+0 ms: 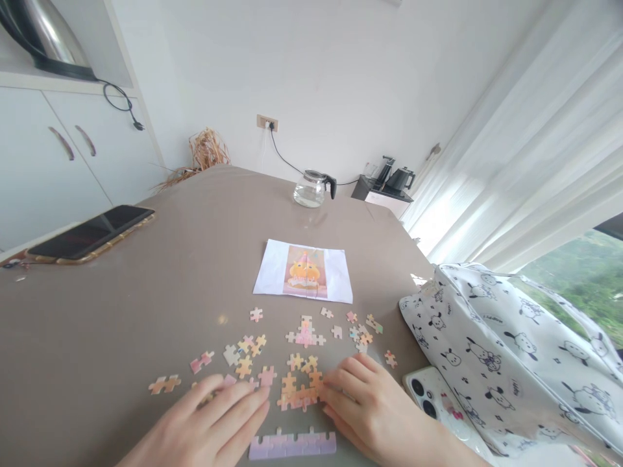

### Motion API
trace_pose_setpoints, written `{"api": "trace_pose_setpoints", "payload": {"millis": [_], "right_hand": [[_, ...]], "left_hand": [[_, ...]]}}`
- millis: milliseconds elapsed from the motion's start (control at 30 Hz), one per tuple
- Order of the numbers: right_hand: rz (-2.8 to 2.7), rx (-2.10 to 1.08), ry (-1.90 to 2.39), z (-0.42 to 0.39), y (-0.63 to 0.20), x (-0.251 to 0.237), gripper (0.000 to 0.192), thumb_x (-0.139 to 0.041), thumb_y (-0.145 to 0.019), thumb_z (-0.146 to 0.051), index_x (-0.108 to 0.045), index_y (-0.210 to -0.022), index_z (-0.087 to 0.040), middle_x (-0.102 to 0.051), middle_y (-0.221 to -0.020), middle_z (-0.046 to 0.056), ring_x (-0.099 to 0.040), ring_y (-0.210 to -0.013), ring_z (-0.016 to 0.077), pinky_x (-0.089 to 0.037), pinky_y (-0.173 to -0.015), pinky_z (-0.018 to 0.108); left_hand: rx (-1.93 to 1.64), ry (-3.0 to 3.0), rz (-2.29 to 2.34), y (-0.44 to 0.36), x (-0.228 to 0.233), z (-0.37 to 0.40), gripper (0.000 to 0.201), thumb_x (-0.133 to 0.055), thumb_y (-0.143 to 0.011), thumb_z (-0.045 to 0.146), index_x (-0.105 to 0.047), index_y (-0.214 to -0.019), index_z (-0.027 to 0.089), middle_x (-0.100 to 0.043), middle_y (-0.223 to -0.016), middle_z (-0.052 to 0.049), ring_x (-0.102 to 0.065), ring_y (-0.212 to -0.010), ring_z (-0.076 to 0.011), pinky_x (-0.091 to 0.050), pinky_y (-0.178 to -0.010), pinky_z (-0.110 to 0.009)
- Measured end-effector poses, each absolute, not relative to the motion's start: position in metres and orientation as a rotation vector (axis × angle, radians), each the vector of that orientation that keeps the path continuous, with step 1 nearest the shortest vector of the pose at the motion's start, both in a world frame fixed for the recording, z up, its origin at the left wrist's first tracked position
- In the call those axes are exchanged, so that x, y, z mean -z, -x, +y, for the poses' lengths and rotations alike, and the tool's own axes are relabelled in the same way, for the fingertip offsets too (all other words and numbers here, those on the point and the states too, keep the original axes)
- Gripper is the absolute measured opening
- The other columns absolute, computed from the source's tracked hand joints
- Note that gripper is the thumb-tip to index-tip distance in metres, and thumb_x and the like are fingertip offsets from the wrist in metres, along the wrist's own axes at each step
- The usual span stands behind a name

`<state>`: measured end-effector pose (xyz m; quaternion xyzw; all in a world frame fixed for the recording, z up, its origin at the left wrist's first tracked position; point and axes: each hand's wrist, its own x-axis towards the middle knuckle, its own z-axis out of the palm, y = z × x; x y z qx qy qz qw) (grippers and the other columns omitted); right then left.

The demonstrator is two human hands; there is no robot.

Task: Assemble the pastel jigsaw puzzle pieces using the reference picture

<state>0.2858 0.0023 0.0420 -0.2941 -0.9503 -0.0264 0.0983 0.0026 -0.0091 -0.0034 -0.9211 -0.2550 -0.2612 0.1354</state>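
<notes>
From the head camera, the left hand (pixel 209 425) is lying flat and wide on the brown table (pixel 121 311), holding nothing. The right hand (pixel 370 408) is pressing its fingertips (pixel 327 388) on the right side of the orange puzzle clump (pixel 298 389). Loose pieces (pixel 253 347) are lying just beyond. A purple strip (pixel 292 445) is sitting nearest, between both hands.

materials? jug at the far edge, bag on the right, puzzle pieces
Jug: clear glass by the look, see-through, dark handle. Bag: soft fabric or coated cloth, it creases; white with a cartoon print. Puzzle pieces: probably printed cardboard, flat and matte.
</notes>
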Motion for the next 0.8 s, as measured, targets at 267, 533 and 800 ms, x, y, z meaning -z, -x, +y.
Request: {"api": "trace_pose_setpoints", "payload": {"millis": [267,533,800], "right_hand": [[-2.753,0.060,0.839,-0.010,-0.286,-0.038,0.028,-0.053,-0.099,-0.033,-0.063,-0.114,-0.011,-0.067,-0.123,0.009,-0.058,-0.109,0.0210,-0.046,-0.089,0.033],[-2.748,0.060,0.800,-0.010,-0.284,-0.030,0.033,-0.052,-0.099,-0.031,-0.065,-0.116,-0.006,-0.070,-0.116,0.011,-0.062,-0.103,0.0215,-0.049,-0.088,0.031],[-2.714,0.010,0.788,-0.013,-0.281,-0.025,0.039,-0.055,-0.098,-0.036,-0.064,-0.116,-0.002,-0.070,-0.111,0.013,-0.062,-0.100,0.0219,-0.051,-0.090,0.030]], "left_hand": [[0.648,2.656,-0.702,-0.015,0.009,-0.007,0.038,-0.033,-0.101,0.029,-0.063,-0.122,0.024,-0.067,-0.127,0.004,-0.050,-0.117,-0.0231,-0.024,-0.107,-0.043],[0.710,2.689,-0.691,-0.018,0.011,-0.002,0.039,-0.031,-0.100,0.029,-0.066,-0.118,0.023,-0.069,-0.124,0.004,-0.052,-0.113,-0.0220,-0.018,-0.113,-0.042],[0.574,2.739,-0.558,-0.012,0.011,0.002,0.040,-0.034,-0.101,0.035,-0.059,-0.128,0.020,-0.066,-0.129,0.000,-0.052,-0.116,-0.0248,-0.015,-0.114,-0.047]]}}
